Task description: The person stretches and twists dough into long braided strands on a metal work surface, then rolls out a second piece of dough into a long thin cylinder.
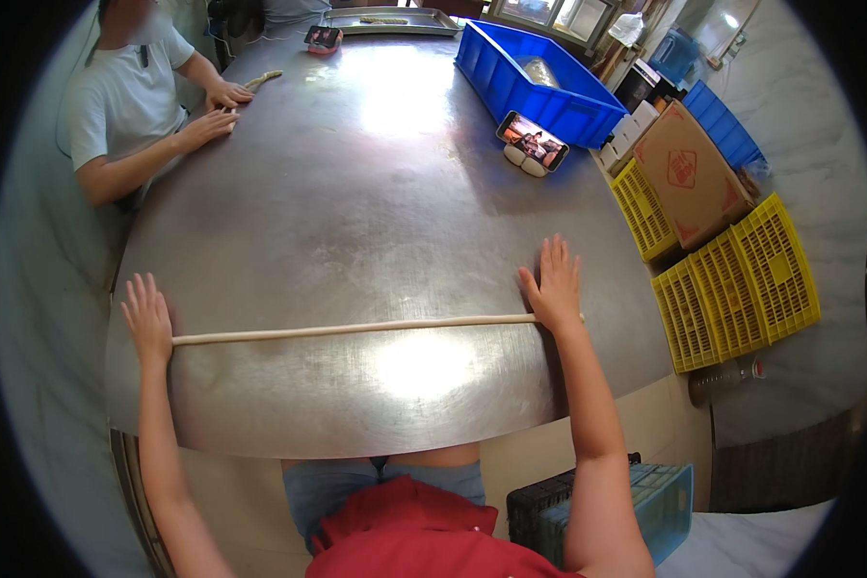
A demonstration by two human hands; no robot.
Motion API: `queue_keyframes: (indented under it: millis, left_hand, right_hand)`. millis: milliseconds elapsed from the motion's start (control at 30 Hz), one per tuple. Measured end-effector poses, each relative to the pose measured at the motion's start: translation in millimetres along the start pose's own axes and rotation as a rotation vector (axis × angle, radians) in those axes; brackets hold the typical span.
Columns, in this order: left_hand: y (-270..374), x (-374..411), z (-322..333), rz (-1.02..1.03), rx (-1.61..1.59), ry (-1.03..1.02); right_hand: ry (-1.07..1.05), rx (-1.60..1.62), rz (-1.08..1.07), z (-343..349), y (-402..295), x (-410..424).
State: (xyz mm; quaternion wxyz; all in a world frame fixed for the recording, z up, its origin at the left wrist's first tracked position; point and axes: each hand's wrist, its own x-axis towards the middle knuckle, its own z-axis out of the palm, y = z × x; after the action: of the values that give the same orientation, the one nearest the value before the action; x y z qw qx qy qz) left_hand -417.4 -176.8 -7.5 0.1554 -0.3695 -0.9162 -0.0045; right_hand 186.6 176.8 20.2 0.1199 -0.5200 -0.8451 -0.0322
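A long, thin rope of pale dough lies nearly straight across the metal tabletop. Over its left end rests my left hand, palm down with the fingers extended away from me. My right hand lies flat over the rope near its right end, thumb spread to the left; a small tip of dough shows just past the wrist. Neither hand is closed around the dough, and the parts of it beneath the palms are hidden.
Across the table at left, a co-worker has both hands on a short dough piece, near a twisted strand. A phone leans before a blue plastic crate. Yellow crates and a cardboard box line the right side. A metal tray is at the far end.
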Motion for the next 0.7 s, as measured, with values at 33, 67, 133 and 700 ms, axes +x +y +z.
queue_keyframes:
  millis: [33, 67, 133, 700]
  left_hand:
    - [-5, -18, -4, 0.152, -0.004, 0.106]
    - [-2, -42, -15, 0.165, -0.052, 0.072]
    - [1, -118, -46, 0.145, -0.124, -0.049]
    - [-1, -8, -4, 0.036, 0.036, 0.036]
  right_hand:
    - [-0.016, 0.030, -0.033, 0, -2, -10]
    - [-0.033, 0.054, -0.022, -2, -3, -28]
    - [-0.057, 0.094, 0.001, -7, -11, -77]
    - [0.016, -0.017, 0.003, 18, -2, 2]
